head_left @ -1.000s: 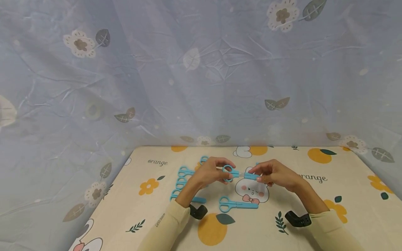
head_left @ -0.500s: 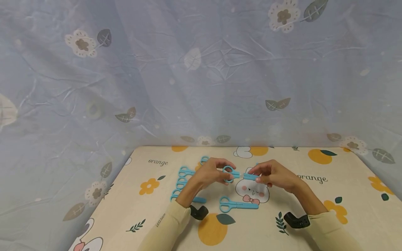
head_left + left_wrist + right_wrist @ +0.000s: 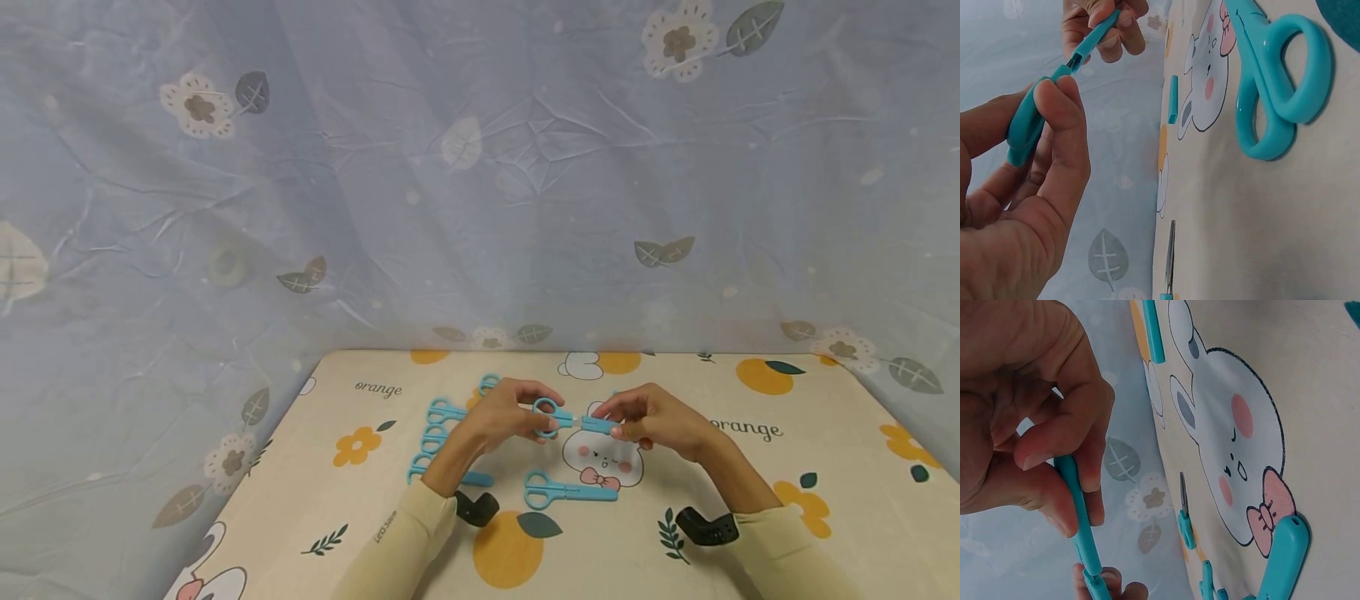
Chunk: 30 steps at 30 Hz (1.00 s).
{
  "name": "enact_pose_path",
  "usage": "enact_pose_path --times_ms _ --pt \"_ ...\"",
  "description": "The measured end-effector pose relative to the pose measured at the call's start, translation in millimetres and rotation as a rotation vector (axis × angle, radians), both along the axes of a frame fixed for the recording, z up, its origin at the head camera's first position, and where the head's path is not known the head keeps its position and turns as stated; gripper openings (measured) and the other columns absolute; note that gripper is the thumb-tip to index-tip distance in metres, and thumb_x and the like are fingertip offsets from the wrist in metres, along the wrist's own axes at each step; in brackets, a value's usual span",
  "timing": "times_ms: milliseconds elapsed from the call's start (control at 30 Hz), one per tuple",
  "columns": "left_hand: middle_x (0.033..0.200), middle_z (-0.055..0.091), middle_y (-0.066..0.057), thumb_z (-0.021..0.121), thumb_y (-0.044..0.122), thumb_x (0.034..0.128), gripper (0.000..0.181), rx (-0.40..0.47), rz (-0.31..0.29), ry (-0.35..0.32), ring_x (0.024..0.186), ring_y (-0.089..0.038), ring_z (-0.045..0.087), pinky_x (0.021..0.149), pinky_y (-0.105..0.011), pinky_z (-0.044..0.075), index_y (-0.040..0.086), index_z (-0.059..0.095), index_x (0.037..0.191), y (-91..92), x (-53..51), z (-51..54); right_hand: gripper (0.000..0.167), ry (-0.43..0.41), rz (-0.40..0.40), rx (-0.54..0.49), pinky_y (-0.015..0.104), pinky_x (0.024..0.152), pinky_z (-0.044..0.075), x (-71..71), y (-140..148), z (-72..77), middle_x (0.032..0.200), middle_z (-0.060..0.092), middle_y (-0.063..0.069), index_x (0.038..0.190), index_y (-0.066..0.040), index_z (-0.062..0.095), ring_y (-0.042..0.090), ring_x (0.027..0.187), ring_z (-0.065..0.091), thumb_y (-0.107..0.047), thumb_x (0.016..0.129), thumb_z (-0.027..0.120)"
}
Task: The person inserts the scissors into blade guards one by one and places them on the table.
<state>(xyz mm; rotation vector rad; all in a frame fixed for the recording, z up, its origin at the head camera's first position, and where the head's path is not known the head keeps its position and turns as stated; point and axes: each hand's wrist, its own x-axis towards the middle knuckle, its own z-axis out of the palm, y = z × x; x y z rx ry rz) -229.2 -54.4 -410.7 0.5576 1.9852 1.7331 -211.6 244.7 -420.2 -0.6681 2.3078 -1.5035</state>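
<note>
My left hand (image 3: 501, 414) pinches the ring handles of light-blue scissors (image 3: 562, 420) above the table. My right hand (image 3: 660, 419) pinches a matching blade cap (image 3: 597, 425) between thumb and fingers. The cap covers the blade's tip end; a short stretch of metal shows between cap and handles. In the left wrist view the scissors (image 3: 1021, 128) and cap (image 3: 1096, 40) line up at a slant. In the right wrist view the cap (image 3: 1082, 519) meets the scissors at the bottom. Below the hands, capped scissors (image 3: 570, 492) lie on the cloth.
Several blue scissors (image 3: 444, 411) lie in a column at left, partly hidden by the left arm. Behind them, one pair has its blade (image 3: 1171, 256) bare. A loose cap (image 3: 1154, 331) lies beyond the right hand. A patterned cloth (image 3: 360, 517) covers the table; a curtain (image 3: 480, 208) hangs behind.
Hardly anything moves. Both hands keep their grips, and the short stretch of blade between cap and handles stays about the same, perhaps slightly shorter than a second ago.
</note>
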Motion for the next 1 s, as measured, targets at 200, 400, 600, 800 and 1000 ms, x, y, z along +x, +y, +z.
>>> enact_pose_path --times_ms 200,400,600,800,1000 --pt "0.097 0.065 -0.005 0.076 -0.007 0.0935 0.029 0.003 -0.004 0.015 0.078 -0.018 0.077 0.071 -0.035 0.069 0.003 0.076 0.121 0.0 0.2 -0.7 0.032 -0.027 0.008 -0.008 0.024 0.051 0.044 -1.0 -0.5 -1.1 0.085 0.069 -0.001 0.126 0.006 0.074 0.013 0.068 0.054 -0.005 0.096 0.074" --pt "0.098 0.066 -0.005 0.076 -0.006 0.0935 0.029 0.0 0.001 0.005 0.079 -0.019 0.077 0.072 -0.035 0.069 0.003 0.077 0.121 0.5 -0.3 -1.1 0.032 -0.017 0.0 0.002 0.025 0.05 0.042 -1.8 -2.0 -1.3 0.085 0.069 -0.001 0.126 0.006 0.074 0.011 0.066 0.052 -0.004 0.096 0.074" --pt "0.095 0.065 -0.005 0.075 -0.007 0.094 0.029 0.008 0.01 -0.03 0.081 -0.02 0.078 0.071 -0.031 0.068 0.001 0.076 0.122 1.0 -1.0 0.0 0.032 -0.016 -0.011 0.006 0.021 0.051 0.04 -2.8 -4.2 -0.1 0.085 0.069 0.0 0.127 0.007 0.074 0.01 0.066 0.05 -0.004 0.096 0.074" --pt "0.095 0.065 -0.005 0.075 -0.007 0.093 0.03 0.002 0.019 -0.028 0.08 -0.02 0.078 0.07 -0.031 0.068 0.0 0.076 0.122 2.2 -1.8 0.2 0.032 -0.02 -0.029 0.019 0.021 0.05 0.039 -2.4 -5.3 1.5 0.086 0.068 0.002 0.126 0.006 0.074 0.012 0.066 0.051 -0.005 0.096 0.075" --pt "0.097 0.065 -0.007 0.077 -0.008 0.0917 0.03 -0.001 0.017 0.01 0.079 -0.019 0.078 0.069 -0.033 0.068 0.003 0.078 0.119 4.3 -1.5 0.5 0.032 -0.028 -0.032 0.019 0.022 0.049 0.038 -2.2 -5.4 3.1 0.084 0.066 0.002 0.126 0.006 0.075 0.012 0.067 0.051 -0.005 0.096 0.075"
